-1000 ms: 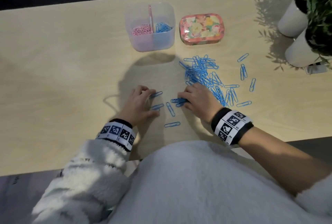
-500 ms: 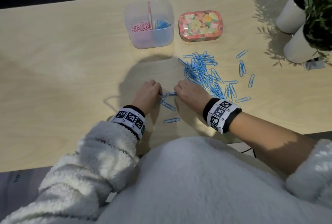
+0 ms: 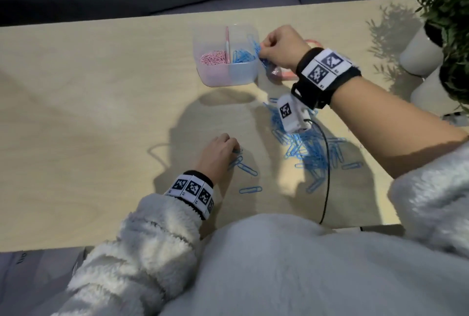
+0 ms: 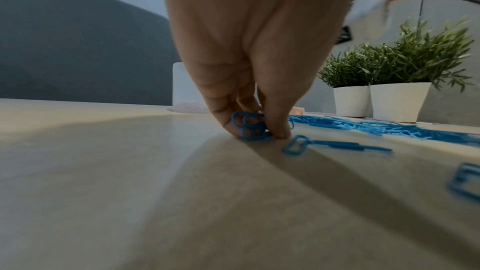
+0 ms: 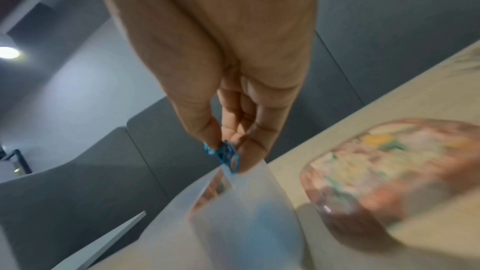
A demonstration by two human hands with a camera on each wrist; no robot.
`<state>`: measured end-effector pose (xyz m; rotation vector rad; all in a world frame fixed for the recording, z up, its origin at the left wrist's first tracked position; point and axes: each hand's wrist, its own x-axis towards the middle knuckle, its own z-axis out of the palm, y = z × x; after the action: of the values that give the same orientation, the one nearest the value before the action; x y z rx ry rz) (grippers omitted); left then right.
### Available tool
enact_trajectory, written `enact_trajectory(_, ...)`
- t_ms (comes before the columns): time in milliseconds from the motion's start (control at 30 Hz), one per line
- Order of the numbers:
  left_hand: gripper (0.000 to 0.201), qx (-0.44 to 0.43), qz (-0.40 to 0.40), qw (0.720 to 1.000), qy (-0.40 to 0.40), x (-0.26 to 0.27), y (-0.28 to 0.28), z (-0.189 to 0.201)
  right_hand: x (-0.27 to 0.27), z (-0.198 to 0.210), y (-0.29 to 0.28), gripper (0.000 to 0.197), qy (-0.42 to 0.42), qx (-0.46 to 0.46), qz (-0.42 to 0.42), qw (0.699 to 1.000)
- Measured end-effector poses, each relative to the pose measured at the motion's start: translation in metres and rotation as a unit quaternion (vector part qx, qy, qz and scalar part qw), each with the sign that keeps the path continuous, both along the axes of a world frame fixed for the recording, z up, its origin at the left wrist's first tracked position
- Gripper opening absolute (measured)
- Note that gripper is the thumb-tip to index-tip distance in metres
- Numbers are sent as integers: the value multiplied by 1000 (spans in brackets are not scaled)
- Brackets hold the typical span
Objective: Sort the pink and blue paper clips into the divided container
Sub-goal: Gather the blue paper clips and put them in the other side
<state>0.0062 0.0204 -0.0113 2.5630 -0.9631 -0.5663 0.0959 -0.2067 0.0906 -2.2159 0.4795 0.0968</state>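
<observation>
Since a second ago the right hand [image 3: 279, 47] has risen from the pile [image 3: 307, 148] to the container [image 3: 228, 77] near the table's far edge. Left hand [image 3: 218, 156] pinches blue clips [image 4: 250, 128] on the table [image 3: 88, 112]; right pinches more [image 5: 226, 155] at the container's right rim.

Blue paper clips [image 3: 313, 153] scatter over the pale wood table [image 3: 88, 112], pink paper clips [image 3: 214, 57] fill the frosted container [image 3: 223, 77] (pink divider), beside a floral-patterned tin [image 5: 389, 163].
</observation>
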Motion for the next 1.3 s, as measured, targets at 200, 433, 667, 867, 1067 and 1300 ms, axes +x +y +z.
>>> enact_trajectory(200, 19, -14, 28, 999, 26, 8, -6, 16, 64, 1, -4, 4, 80, -55, 52, 994)
enact_trajectory(433, 22, -152, 88, 983, -49, 74, -49, 70, 40, -1, 2, 29, 18, -6, -5, 1000)
enact_trajectory(667, 23, -43, 90, 991, -94, 144, -112, 94, -74, -9, -12, 18, -21, 71, -3, 997)
enact_trajectory(867, 46, -62, 24, 988, -140, 132, -102, 78, -161, -30, -34, 15, 45, -63, 64, 995)
enact_trajectory(1067, 41, -79, 2, 992, -96, 43, -28, 42, -233, -58, -41, 43, 138, -131, 174, 966)
enact_trajectory(1300, 88, 33, -16, 998, 42, -26, 21, 17, -248, -81, -31, 84, 99, -206, 163, 960)
